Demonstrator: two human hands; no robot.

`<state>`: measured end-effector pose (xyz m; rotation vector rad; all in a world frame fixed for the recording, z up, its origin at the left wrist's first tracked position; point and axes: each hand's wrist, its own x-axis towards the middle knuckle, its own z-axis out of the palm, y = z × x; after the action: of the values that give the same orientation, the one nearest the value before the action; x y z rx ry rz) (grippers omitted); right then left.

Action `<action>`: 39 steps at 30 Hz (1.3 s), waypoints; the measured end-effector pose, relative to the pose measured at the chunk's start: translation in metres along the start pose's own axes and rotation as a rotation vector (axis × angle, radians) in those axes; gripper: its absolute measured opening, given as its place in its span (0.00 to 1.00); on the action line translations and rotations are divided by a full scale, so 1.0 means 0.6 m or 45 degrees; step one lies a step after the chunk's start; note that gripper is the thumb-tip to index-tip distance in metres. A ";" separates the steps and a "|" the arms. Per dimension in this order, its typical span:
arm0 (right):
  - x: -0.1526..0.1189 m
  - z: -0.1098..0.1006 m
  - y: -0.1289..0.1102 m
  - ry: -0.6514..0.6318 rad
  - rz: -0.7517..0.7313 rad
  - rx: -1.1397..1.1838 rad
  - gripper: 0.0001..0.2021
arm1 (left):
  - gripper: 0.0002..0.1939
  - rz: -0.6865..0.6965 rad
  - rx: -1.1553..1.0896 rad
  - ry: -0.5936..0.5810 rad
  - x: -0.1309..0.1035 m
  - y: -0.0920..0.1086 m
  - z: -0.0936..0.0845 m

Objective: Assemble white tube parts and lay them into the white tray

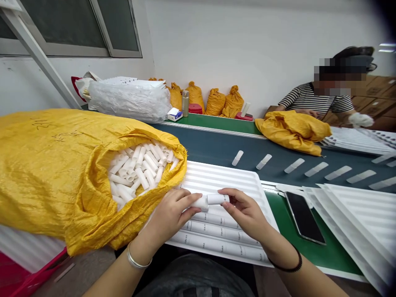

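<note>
My left hand (179, 206) is closed on a translucent white plastic tube (202, 203). Between the thumb and fingers of my right hand (244, 208) is a white cylinder with small print (217, 199), its left end meeting or nearly meeting the tube; I cannot tell whether one is inside the other. Both hands are above a white ridged tray (235, 175), where rows of printed white cylinders (213, 231) lie in the grooves nearest me. Just left of my left hand, a yellow woven sack (77, 152) gapes open, full of loose white tubes (142, 167).
Beyond the tray runs a dark conveyor belt (210, 144) carrying several spaced tubes (295, 165). A phone (305, 216) lies at right beside stacked ridged trays (365, 210). Across the belt sits a person in a striped top (301, 99), near a crumpled yellow sack (293, 128).
</note>
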<state>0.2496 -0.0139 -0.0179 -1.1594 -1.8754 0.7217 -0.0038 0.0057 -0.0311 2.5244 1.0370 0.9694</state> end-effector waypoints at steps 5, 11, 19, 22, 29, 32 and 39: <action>-0.001 0.010 -0.015 -0.113 -0.252 -0.107 0.14 | 0.18 0.020 0.048 0.011 -0.006 0.014 0.003; 0.005 0.019 -0.015 0.030 -0.382 -0.151 0.17 | 0.29 -0.191 -0.090 -0.006 -0.009 0.018 -0.022; -0.001 0.017 -0.010 0.002 -0.457 -0.122 0.16 | 0.14 -0.369 -0.431 -0.031 -0.023 0.018 -0.025; 0.012 0.027 -0.002 -0.131 -0.473 -0.283 0.15 | 0.16 -0.405 -0.387 -0.076 -0.031 0.023 -0.017; 0.177 0.003 0.099 -0.106 0.226 -0.977 0.11 | 0.25 -0.542 0.189 0.069 -0.029 -0.052 -0.056; 0.243 -0.030 0.158 -0.006 0.546 -1.038 0.13 | 0.19 -0.885 0.486 0.082 -0.028 -0.119 -0.093; 0.286 -0.070 0.212 -0.174 1.021 -1.019 0.14 | 0.29 -1.258 0.491 -0.012 -0.016 -0.205 -0.086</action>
<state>0.2983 0.1973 -0.0397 -2.5018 -1.8266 0.4396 -0.1087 0.0858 -0.0523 1.7769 2.2836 0.4705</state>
